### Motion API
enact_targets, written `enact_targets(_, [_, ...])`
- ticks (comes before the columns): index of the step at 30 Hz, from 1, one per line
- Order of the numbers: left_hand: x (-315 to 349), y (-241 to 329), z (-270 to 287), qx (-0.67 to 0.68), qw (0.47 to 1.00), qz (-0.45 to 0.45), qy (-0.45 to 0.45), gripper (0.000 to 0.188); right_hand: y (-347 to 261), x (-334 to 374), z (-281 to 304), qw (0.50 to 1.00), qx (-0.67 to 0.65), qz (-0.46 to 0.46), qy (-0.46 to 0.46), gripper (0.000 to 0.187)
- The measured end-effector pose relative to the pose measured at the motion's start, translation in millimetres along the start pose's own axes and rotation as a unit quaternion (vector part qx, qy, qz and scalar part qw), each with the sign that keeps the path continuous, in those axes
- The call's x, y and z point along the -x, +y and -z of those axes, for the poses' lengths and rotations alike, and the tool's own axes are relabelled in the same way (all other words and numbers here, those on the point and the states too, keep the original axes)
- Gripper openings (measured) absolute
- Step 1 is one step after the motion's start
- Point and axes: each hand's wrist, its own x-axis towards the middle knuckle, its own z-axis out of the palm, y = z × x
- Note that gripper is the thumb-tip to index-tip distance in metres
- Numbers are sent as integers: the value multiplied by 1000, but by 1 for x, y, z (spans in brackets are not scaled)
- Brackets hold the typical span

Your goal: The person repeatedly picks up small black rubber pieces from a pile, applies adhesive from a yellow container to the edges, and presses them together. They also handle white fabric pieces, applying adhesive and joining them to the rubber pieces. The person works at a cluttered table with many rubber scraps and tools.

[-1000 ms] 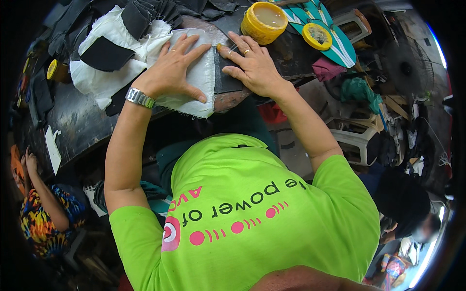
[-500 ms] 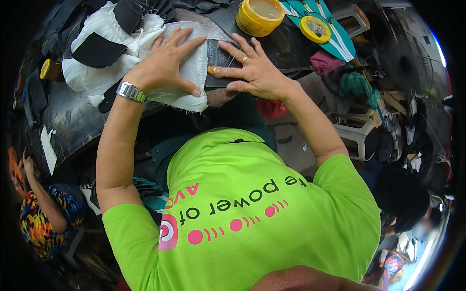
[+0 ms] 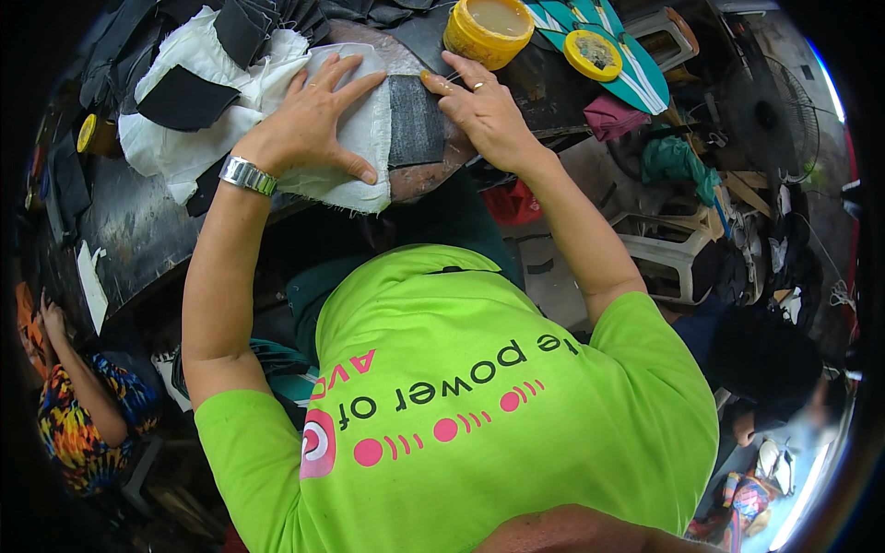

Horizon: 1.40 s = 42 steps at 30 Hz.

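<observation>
My left hand, with a metal watch at the wrist, lies spread on a frayed white cloth and presses it to the work surface. Beside that cloth's right edge is a dark grey fabric rectangle, its left edge against or under the cloth. My right hand is at the rectangle's upper right corner, fingers apart and pointing left. Its index fingertip is coated with yellowish-brown paste, and a thin strand shows between the fingers. I see nothing gripped in it; the thumb is mostly hidden.
An open yellow tub of pale paste stands behind my right hand. Right of it, a yellow lid rests on green pieces with white straps. Black fabric pieces lie on white cloth at left. Another person's arm shows at lower left.
My right hand has moved up and slightly right, off the dark grey rectangle, which now shows more fully. Its fingers are drawn closer together. My left hand stays on the white cloth.
</observation>
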Motion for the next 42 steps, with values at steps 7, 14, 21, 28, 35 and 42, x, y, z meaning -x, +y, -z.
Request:
enact_targets(7, [1, 1, 0, 7, 1000, 3, 4, 128, 1, 3, -4, 995, 93, -14, -38, 53])
enact_targets(14, [1, 1, 0, 4, 1000, 7, 2, 127, 2, 9, 4, 989, 126, 28, -76, 46])
enact_targets(21, [2, 1, -1, -11, 1000, 3, 9, 129, 2, 14, 13, 993, 89, 60, -56, 41])
enact_targets(28, [1, 1, 0, -3, 1000, 2, 5, 129, 3, -4, 20, 999, -29, 42, 4, 42])
enact_targets(35, [2, 1, -1, -10, 1000, 1, 9, 127, 6, 4, 4, 991, 112, 52, -51, 45])
enact_targets(42, [0, 1, 1, -21, 1000, 0, 1, 126, 4, 17, 10, 984, 115, 80, -109, 46])
